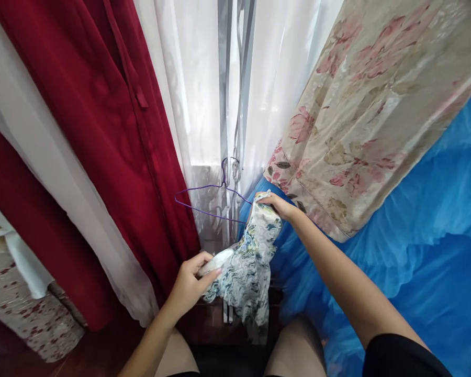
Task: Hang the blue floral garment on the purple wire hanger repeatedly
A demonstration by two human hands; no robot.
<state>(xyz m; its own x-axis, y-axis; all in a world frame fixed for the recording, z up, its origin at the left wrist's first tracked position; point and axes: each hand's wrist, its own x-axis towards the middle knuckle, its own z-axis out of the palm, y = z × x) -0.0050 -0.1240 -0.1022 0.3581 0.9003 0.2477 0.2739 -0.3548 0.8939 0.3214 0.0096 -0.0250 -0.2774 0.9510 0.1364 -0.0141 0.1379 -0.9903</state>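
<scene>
A white top with a green, blue and yellow pattern (255, 246) hangs between my hands, its ruffled lower part drooping over my lap. My left hand (194, 280) pinches one side of it near a white inner patch. At its upper right edge my right hand (278, 204) grips the fabric, fingers partly hidden behind it. A thin purple hanger (204, 210) has its right end in the top near my right hand. The hanger's left end sticks out bare, and its hook points up in front of the curtain.
Red curtains (113, 131) hang at the left, and sheer white ones (196, 89) with grey straps in the middle. Floral fabric (349, 131) and blue ruffled tulle (427, 241) fill the right. Dark reddish floor (102, 351) shows below, beside my legs.
</scene>
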